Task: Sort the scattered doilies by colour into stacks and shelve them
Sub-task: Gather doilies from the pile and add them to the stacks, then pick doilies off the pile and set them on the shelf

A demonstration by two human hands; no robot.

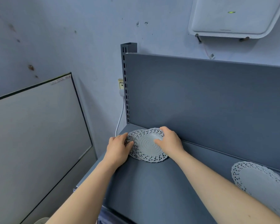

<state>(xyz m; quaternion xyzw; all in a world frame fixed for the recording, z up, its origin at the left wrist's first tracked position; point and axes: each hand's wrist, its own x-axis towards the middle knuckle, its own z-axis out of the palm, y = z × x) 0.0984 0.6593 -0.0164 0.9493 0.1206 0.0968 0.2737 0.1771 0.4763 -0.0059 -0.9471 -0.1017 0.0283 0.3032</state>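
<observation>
Left hand (118, 147) pinches the doily stack (148, 148) at its left edge; right hand (169, 140) curls fingers over its far rim. Larger doily (262, 183) lies right on shelf (152, 185).

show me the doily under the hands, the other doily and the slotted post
doily under the hands (148, 148): head view, its ringed centre
other doily (262, 178): head view, its plain middle
slotted post (126, 81): head view, its slotted front face

Both sides of the small doily (148, 147) sit hidden under the left hand (118, 147) and right hand (170, 141); the large doily (259, 180), near right, runs off the edge; a label (60, 80) at far left is unreadably small
</observation>
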